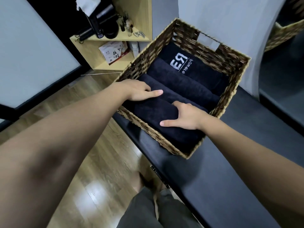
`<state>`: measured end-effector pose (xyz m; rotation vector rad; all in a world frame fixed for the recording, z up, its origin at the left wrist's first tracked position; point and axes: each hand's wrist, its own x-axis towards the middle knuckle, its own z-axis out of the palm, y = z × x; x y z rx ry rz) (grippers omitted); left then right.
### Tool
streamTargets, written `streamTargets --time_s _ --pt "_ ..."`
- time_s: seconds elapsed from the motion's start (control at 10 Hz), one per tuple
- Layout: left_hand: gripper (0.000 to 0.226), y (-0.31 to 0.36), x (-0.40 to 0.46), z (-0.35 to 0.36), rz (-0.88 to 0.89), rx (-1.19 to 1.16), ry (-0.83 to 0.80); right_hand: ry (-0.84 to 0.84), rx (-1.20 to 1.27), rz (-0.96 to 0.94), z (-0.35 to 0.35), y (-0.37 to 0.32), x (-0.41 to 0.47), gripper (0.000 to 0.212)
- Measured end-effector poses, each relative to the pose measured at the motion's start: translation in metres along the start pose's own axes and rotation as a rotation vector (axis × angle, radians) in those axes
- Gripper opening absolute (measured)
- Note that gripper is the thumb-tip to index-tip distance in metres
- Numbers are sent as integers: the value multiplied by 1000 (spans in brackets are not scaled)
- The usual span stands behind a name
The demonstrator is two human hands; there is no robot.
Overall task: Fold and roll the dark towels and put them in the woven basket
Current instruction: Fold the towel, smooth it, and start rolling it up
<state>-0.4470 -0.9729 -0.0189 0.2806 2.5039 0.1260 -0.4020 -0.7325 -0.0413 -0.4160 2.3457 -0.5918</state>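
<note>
Dark padded bench [230,186] running from lower centre to right of frame, wood floor [82,178] to its left. Woven basket [212,51] standing on the bench, centre of frame, open top, a handle cut-out in its far wall.

Inside the basket: four dark rolled towels lying side by side, packed wall to wall. Farthest one, logo towel [182,63], with a pale embroidered mark facing up, toward the upper middle. Next, second roll [177,79], then third roll [174,94]. Nearest roll [158,112] sitting lower centre, against the basket's near wall.

Left hand [139,92] at the left end of the nearest roll, just inside the basket's left wall, forefinger straight and laid along the groove between the nearest and third rolls, other fingers tucked down out of sight. Right hand [184,116] at the right end of the same roll, thumb stretched flat across its top, fingers reaching down into the same groove; whether curled round the cloth, cannot tell.

Likely handling: soft, light terry, easily squashed, prone to unrolling if lifted by one end or by the loose edge. Best taken at both ends together, palms cupping the roll, loose edge kept underneath.

Upper left of frame: pale wooden shelf [113,38] with small bottles and a printed paper bag [113,53].
</note>
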Motion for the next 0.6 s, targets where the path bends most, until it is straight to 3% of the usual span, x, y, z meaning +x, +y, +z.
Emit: streamTargets --time_s 0.2,0.4,0.6 --pt "81 2 2 23 35 152 109 16 -80 45 16 -3 -6 104" --pt "71 13 -9 16 31 115 118 26 -141 40 4 -7 -19 111" --pt "64 33 -24 12 66 35 252 216 -131 4 -5 -8 -34 84"
